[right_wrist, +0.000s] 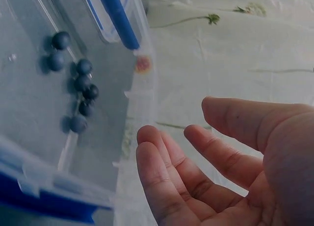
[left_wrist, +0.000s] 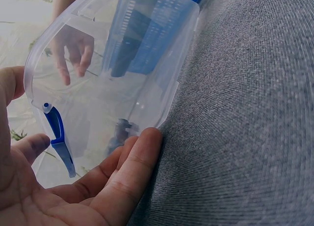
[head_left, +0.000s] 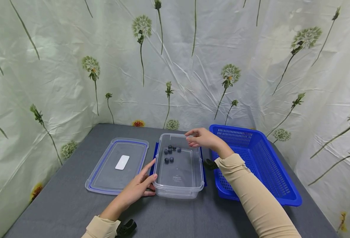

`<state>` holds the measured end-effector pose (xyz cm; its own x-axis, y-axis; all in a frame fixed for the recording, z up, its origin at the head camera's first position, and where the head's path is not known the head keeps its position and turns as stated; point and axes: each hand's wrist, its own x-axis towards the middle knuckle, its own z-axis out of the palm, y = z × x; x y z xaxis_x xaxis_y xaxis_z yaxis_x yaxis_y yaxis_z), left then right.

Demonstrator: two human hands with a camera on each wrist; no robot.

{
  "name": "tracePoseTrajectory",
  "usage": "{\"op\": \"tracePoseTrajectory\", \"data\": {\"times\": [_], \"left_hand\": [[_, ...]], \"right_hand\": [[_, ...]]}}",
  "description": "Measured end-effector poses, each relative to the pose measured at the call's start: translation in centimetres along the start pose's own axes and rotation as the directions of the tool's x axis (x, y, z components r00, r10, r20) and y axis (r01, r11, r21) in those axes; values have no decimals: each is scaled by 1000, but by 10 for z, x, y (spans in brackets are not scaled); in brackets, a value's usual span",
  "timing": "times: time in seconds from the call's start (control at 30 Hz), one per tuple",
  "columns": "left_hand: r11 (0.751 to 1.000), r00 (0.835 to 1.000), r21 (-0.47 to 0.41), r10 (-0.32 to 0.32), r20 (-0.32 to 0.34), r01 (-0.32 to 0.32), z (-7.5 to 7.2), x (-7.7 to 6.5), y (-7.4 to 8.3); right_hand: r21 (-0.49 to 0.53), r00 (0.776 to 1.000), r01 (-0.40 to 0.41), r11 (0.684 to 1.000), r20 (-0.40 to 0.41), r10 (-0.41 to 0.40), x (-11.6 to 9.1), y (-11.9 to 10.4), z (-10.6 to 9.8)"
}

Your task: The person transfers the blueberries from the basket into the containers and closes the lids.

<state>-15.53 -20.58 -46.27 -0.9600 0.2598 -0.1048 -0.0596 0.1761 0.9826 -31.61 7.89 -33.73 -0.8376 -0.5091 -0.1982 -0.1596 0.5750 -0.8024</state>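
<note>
A clear plastic container (head_left: 179, 172) with blue side clips stands in the middle of the table. Several blueberries (head_left: 170, 151) lie on its floor toward the far left, and they show closely in the right wrist view (right_wrist: 82, 82). My left hand (head_left: 137, 186) rests against the container's left side, its fingers fairly straight along the wall and around the blue clip (left_wrist: 58, 132). Over the far right corner hovers my right hand (head_left: 203, 138), fingers loosely bent and apart, with nothing between them.
To the left lies the container's clear lid (head_left: 105, 177) with a blue seal and a white label. A blue perforated basket (head_left: 277, 168) stands close on the right. Behind the grey table (head_left: 169, 218) hangs a flower-patterned curtain (head_left: 118, 66).
</note>
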Motion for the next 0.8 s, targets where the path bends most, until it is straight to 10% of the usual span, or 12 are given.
{"op": "tracePoseTrajectory", "data": {"times": [0.8], "left_hand": [[1000,1000,-8,-12,-7,12,1,3,-1]], "right_hand": [[161,986,-59,985,-144,82,-15,53,-68]]}}
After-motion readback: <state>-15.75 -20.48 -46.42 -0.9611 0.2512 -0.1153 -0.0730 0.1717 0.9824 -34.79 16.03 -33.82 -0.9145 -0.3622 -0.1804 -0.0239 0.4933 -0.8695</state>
